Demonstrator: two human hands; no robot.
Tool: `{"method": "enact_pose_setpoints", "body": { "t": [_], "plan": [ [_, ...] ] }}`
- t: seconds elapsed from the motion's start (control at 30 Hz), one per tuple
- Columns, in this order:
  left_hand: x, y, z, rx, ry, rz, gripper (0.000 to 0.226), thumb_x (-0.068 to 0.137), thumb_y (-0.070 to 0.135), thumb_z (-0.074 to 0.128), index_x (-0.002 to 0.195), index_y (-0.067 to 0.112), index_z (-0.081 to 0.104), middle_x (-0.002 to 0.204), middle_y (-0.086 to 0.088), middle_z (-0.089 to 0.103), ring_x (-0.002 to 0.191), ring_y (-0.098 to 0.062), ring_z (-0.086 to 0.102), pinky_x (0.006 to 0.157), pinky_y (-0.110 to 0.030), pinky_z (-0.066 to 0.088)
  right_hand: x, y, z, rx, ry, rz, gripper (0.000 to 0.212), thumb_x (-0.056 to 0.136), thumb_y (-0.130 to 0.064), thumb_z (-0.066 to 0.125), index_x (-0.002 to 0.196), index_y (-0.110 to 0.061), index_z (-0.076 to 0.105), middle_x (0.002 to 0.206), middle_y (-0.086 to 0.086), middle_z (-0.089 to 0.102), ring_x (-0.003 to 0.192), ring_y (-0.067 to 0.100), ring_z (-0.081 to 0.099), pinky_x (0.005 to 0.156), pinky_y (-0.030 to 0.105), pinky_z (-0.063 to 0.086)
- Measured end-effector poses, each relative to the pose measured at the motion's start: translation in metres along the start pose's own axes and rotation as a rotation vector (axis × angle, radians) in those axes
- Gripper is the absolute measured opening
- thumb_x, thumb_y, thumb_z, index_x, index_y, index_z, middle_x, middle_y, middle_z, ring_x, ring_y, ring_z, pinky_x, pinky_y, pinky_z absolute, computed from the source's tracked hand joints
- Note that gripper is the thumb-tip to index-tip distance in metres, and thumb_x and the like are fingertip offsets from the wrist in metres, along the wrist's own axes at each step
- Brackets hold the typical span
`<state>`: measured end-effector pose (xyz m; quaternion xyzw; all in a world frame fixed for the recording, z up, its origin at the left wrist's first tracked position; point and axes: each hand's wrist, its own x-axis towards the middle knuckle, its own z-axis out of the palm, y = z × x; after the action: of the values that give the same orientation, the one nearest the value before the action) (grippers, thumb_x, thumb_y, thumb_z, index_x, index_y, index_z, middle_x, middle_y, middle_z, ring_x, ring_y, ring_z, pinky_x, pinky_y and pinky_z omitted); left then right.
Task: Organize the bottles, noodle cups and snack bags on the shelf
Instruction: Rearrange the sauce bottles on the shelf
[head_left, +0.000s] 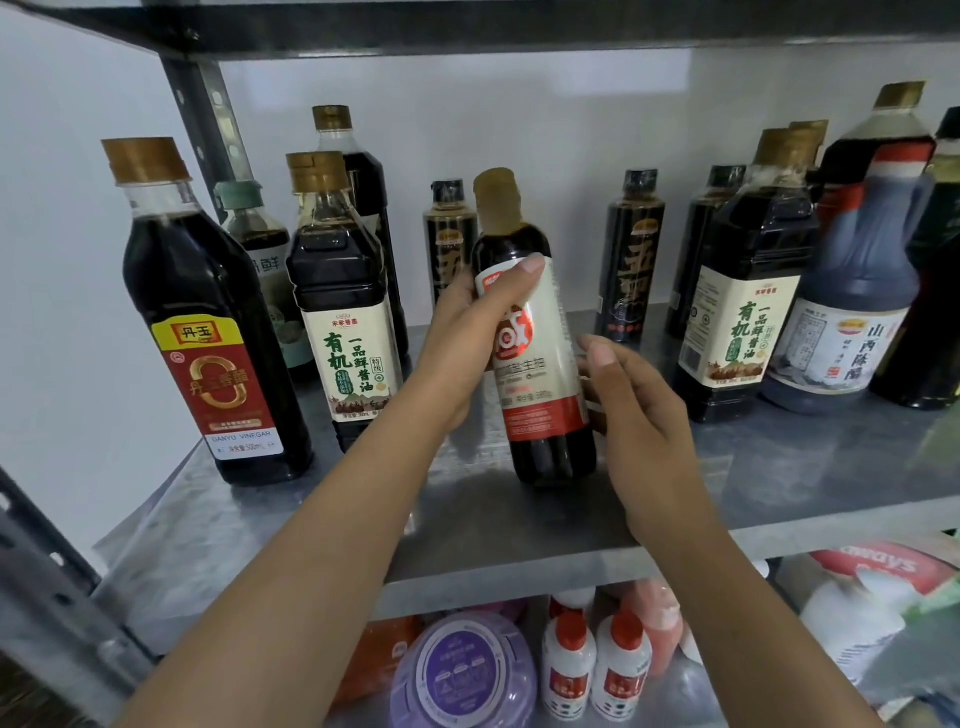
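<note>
Gripping bottle at frame centre with left hand, thumb across label; right hand uncurled, relaxed, just beside bottle's right side, contact unclear. Base on or barely above shelf. Upright dark bottles loosely grouped at left and right. Judging by cup, small bottles and bag crowded along frame bottom, seemingly early: most sorting left.

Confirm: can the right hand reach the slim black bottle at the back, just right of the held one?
Likely yes. The right hand is open, and the slim black bottle stands straight beyond it with only bare shelf between. The held bottle is off to the left.
</note>
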<state>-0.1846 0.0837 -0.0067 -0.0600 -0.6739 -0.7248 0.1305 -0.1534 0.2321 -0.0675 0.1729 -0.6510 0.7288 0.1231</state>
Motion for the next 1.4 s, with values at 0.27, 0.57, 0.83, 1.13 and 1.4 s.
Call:
{"method": "enact_pose_setpoints", "body": {
  "t": [0.27, 0.57, 0.83, 1.13, 1.4],
  "plan": [
    [0.002, 0.002, -0.005, -0.19, 0.017, -0.051, 0.065, 0.078, 0.056, 0.075, 0.122, 0.009, 0.063, 0.105, -0.009, 0.073, 0.097, -0.025, 0.071, 0.094, -0.046, 0.057, -0.001, -0.001, 0.0, -0.011, -0.011, -0.017, 0.043, 0.087, -0.049, 0.054, 0.119, -0.022, 0.065, 0.105, -0.005, 0.074, 0.102, 0.011, 0.07, 0.093, 0.036, 0.057],
    [0.002, 0.002, -0.002, -0.328, -0.031, -0.039, 0.063, 0.078, 0.053, 0.066, 0.119, 0.005, 0.062, 0.098, -0.006, 0.072, 0.08, -0.017, 0.07, 0.072, -0.033, 0.055, -0.003, -0.008, 0.007, -0.303, -0.314, 0.017, 0.078, 0.078, -0.049, 0.074, 0.145, -0.045, 0.033, 0.12, -0.034, 0.056, 0.108, -0.018, 0.055, 0.089, 0.007, 0.049],
    [0.003, -0.003, 0.006, -0.168, -0.068, 0.02, 0.064, 0.077, 0.041, 0.075, 0.129, 0.008, 0.057, 0.12, -0.016, 0.068, 0.108, -0.026, 0.068, 0.096, -0.045, 0.056, 0.0, -0.002, 0.004, -0.418, -0.139, -0.017, 0.092, 0.08, -0.037, 0.081, 0.152, -0.039, 0.025, 0.111, -0.036, 0.049, 0.094, -0.034, 0.044, 0.072, -0.007, 0.038],
    [0.004, -0.014, 0.012, -0.116, -0.056, 0.0, 0.066, 0.077, 0.01, 0.084, 0.13, 0.016, 0.046, 0.118, -0.015, 0.066, 0.101, -0.026, 0.071, 0.081, -0.039, 0.061, 0.004, 0.001, 0.004, -0.356, -0.135, -0.014, 0.086, 0.08, -0.04, 0.08, 0.151, -0.037, 0.032, 0.113, -0.037, 0.052, 0.1, -0.03, 0.047, 0.077, -0.006, 0.04],
    [0.007, -0.013, 0.016, -0.11, -0.033, 0.014, 0.059, 0.081, 0.004, 0.078, 0.131, 0.012, 0.047, 0.104, -0.009, 0.067, 0.087, -0.021, 0.071, 0.075, -0.037, 0.061, 0.003, 0.001, 0.002, -0.153, -0.102, 0.001, 0.04, 0.101, -0.048, 0.043, 0.139, -0.038, 0.051, 0.115, -0.026, 0.067, 0.109, -0.011, 0.061, 0.09, 0.014, 0.049]
  ]
}}
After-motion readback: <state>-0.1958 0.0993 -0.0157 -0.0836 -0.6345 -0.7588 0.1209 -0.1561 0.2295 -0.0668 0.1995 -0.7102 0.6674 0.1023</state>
